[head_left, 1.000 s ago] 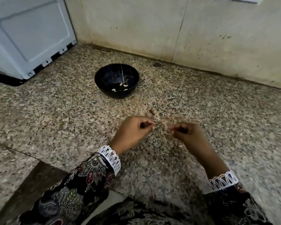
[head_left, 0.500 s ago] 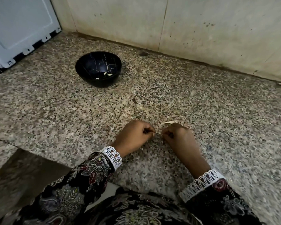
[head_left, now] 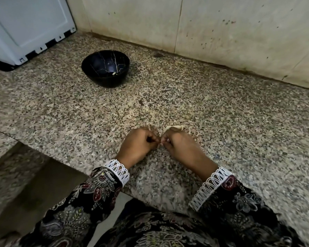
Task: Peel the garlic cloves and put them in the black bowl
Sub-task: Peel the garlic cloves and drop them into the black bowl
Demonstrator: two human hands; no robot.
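Head view: a garlic clove [head_left: 160, 142], mostly hidden, sits pinched between the curled fingertips of the left hand [head_left: 138, 146] and right hand [head_left: 179, 146], low over the counter [head_left: 221, 113]. Pale skin [head_left: 175, 127] pokes out behind the right hand. Well beyond, to the left, stands the black bowl [head_left: 105, 68], pale bits inside.

The black bowl [head_left: 105, 68], veined with thin pale lines, stands upright on the speckled counter. A small pale garlic piece [head_left: 114, 73] lies inside, near its bottom
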